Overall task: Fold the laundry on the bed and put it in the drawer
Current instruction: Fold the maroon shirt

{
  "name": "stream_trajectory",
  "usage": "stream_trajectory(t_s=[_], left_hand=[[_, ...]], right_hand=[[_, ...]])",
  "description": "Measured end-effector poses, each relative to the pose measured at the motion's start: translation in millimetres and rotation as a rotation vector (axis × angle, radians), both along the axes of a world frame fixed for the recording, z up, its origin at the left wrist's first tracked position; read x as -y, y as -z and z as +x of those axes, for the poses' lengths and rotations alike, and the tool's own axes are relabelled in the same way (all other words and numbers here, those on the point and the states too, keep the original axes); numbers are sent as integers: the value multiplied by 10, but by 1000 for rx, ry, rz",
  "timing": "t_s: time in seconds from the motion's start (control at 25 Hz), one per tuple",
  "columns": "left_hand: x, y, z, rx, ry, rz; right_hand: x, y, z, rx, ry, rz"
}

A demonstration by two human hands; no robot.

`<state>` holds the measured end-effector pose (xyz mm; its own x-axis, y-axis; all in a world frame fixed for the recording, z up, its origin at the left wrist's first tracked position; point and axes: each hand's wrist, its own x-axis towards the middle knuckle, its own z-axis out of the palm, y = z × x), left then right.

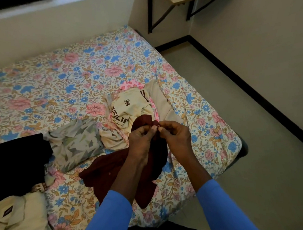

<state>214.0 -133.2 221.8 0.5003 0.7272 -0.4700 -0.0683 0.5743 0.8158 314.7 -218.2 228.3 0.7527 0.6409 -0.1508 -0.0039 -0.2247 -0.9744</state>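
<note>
a: head view, centre frame. hands?
b: left hand [141, 139] and right hand [175, 137], fingers curled, both pinch the top edge of a maroon garment [102, 172]; its lower part lies on the bed [54, 76].
a: other laundry?
b: cream printed shirt [128, 105] heaped just behind; black garment [15, 160] at left edge.

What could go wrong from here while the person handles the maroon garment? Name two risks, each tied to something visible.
1. The left hand and right hand pinch only a small bunch of the maroon garment; the rest lies crumpled on the bed, so a fold may come out uneven.
2. Its top lies against the unfolded cream shirt; lifting might drag that along.
</note>
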Motion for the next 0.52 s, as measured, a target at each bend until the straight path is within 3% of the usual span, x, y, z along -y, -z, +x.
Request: stream_trajectory(t_s=[0.24, 0.52], left_hand=[[-41, -13, -38, -48, 33, 167], [-122, 4, -136, -63, 114, 186]], right_hand=[[-92, 56, 39, 194, -65, -87], [-126, 32, 83, 7, -174, -126]])
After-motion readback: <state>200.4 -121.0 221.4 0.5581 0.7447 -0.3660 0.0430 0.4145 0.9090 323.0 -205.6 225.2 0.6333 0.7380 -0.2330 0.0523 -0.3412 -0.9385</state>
